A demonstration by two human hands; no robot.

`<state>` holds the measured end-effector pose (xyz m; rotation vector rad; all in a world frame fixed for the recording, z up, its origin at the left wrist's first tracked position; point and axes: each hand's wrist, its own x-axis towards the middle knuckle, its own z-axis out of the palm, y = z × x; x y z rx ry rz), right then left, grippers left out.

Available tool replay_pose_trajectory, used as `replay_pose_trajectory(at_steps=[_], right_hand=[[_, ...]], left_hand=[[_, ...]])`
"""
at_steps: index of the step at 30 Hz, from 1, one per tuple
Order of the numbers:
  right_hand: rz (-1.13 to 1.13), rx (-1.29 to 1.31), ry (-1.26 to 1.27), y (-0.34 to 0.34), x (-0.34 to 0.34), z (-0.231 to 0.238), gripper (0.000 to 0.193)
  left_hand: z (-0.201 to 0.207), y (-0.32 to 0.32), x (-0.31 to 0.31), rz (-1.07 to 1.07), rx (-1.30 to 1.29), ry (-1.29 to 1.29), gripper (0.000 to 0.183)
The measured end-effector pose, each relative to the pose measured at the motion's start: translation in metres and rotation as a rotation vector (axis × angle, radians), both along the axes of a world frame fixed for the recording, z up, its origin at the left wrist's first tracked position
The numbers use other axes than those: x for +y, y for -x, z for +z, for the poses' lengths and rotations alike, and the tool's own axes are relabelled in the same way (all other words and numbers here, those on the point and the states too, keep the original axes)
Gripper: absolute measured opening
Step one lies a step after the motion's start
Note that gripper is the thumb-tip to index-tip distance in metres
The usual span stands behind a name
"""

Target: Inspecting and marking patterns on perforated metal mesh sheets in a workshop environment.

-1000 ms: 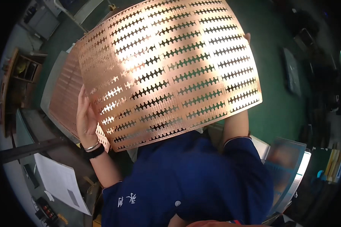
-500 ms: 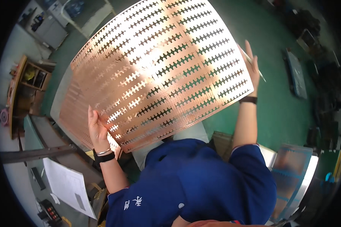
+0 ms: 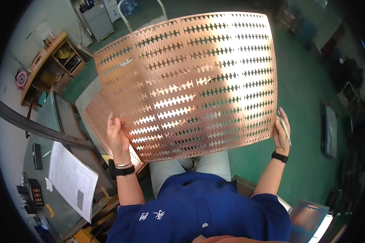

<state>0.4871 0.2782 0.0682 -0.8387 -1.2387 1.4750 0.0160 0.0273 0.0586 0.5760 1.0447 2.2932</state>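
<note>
Head view: copper sheet (image 3: 190, 81) hides table (image 3: 85, 97).

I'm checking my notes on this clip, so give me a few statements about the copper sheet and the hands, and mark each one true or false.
1. Both hands hold the perforated copper sheet up by its lower corners. True: the left hand grips the lower left, the right hand the lower right.
2. The sheet lies flat on the green floor. False: it is raised in the air.
3. The right hand also holds a thin pale stick. True.
4. The sheet is solid, without openings. False: rows of cut-outs cover it.
5. Both wrists are bare. False: each wears a dark band.
</note>
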Motion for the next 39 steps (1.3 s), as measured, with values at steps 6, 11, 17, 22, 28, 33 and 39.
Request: replay_pose_trajectory(at_steps=[6,11,17,22,28,33,39], right_hand=[[-0.006,-0.014,0.016,0.002,0.0,0.0,0.058],[0.006,0.02,0.009,0.005,-0.011,0.006,0.061],[0.211,-0.051,0.138,-0.01,-0.005,-0.014,0.058],[0.073,0.09,0.175,-0.019,-0.011,-0.041,0.05],[-0.004,0.345,0.273,-0.005,-0.006,-0.074,0.043],[0.06,0.408,0.33,0.068,0.055,-0.093,0.044],[-0.064,0.251,0.213,0.229,0.14,-0.14,0.044]], left_hand=[[0.009,-0.008,-0.006,0.019,-0.035,-0.029,0.034],[0.013,-0.011,0.005,-0.001,-0.012,-0.053,0.034],[-0.003,0.002,0.03,-0.084,-0.117,0.064,0.034],[-0.026,0.011,0.06,-0.144,-0.007,0.316,0.049],[-0.037,0.015,0.059,-0.056,0.074,0.67,0.045],[-0.115,0.027,0.01,0.306,0.242,0.642,0.028],[-0.113,-0.016,-0.014,0.441,0.966,1.123,0.024]])
